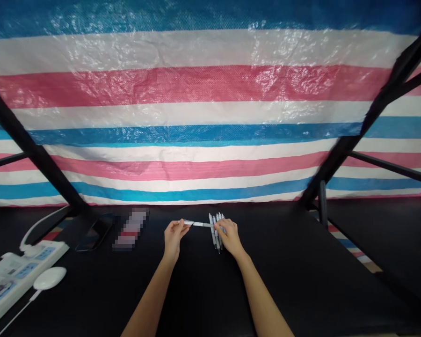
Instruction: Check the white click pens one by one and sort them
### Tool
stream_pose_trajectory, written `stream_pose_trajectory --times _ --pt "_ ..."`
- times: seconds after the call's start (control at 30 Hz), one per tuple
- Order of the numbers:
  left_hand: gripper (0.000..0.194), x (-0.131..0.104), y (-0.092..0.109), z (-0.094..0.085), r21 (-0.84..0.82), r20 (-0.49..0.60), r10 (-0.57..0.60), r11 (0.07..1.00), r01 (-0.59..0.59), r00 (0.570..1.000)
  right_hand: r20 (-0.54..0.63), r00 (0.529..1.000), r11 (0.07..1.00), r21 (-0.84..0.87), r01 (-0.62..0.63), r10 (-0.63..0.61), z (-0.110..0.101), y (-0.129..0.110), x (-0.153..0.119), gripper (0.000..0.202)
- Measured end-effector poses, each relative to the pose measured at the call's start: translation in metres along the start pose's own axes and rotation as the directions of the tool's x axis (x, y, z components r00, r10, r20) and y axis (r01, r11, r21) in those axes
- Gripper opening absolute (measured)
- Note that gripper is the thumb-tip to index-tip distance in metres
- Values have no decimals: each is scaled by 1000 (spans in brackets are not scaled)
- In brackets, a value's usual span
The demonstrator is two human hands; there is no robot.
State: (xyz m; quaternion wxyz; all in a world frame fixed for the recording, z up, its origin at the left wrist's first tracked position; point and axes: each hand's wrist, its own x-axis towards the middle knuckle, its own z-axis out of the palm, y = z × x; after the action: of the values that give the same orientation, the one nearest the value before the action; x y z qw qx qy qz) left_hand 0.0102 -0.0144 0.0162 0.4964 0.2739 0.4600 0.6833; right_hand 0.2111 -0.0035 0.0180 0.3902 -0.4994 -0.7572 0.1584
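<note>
A white pen with a grey section (198, 224) is stretched sideways between my two hands, above the black table. My left hand (174, 235) pinches its left end between thumb and fingers. At its other end, the grey part lies in the closed thumb and fingertips of my right hand (230, 237). Several similar white and grey pens (215, 238) lie side by side on the table, tips toward me, just under and beside my right hand. That hand hides part of the row, and whether it touches those pens I cannot tell.
Left of my hands lie a dark phone (95, 232) and a blurred-out flat item (131, 229). A white power strip (52, 249) with plugs and a white round puck on a cable (50, 278) sit at far left. Black metal bars (337, 152) flank a striped sheet (196, 84) behind.
</note>
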Motion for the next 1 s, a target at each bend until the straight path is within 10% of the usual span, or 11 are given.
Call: stream_pose_trajectory --times 1.0 --pt "62 -4 -2 2 96 50 23 995 -28 998 96 994 988 -145 57 -43 9 2 -3 28"
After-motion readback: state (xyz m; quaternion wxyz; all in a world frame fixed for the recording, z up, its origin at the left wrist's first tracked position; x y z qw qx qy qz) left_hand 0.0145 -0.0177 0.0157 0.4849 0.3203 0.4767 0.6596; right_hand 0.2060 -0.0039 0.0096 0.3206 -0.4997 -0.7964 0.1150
